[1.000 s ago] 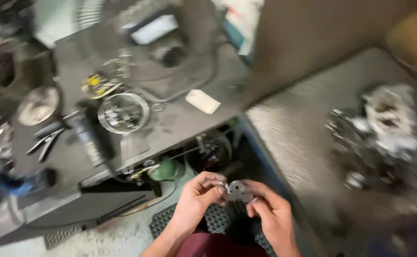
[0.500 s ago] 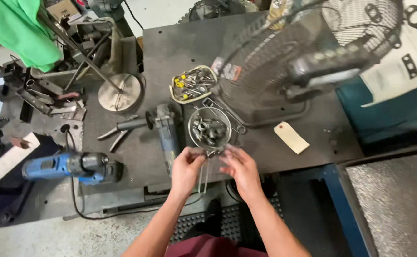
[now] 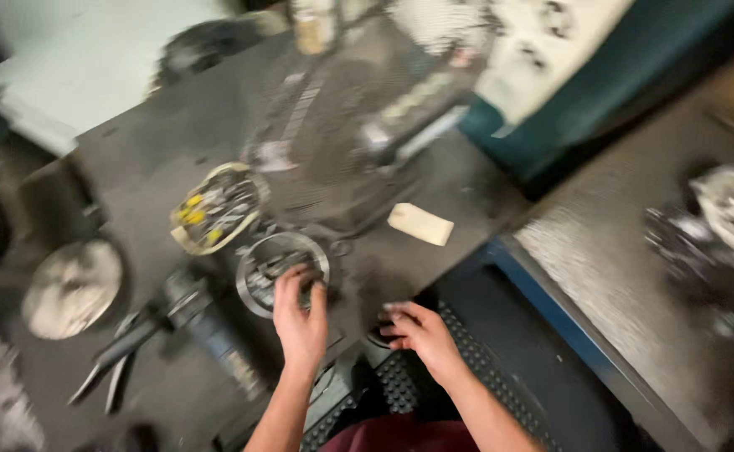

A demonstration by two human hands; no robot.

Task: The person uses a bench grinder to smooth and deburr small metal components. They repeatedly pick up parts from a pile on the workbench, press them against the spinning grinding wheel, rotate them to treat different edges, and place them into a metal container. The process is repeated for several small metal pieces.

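The view is motion-blurred. My left hand [image 3: 300, 318] reaches over the dark workbench [image 3: 132, 159], with its fingertips inside a round metal bowl [image 3: 258, 261] of small parts. Blur hides whether the fingers pinch anything. My right hand [image 3: 419, 335] lies at the bench's front edge, fingers loosely curled, with nothing visible in it. The two hands are apart.
An oval tray with yellow bits [image 3: 216, 209] sits behind the bowl, beside a wire-caged fan [image 3: 350, 134] and a tan tag [image 3: 419, 223]. An angle grinder [image 3: 208, 331], pliers [image 3: 107, 372] and a round disc [image 3: 72, 287] lie to the left. To the right stands a grey table [image 3: 618, 243] bearing a metal machine part [image 3: 731, 209].
The camera swung right and closer. My hands, held together over the bowl before, have separated: the left now dips into the bowl and the right has dropped to the bench edge.
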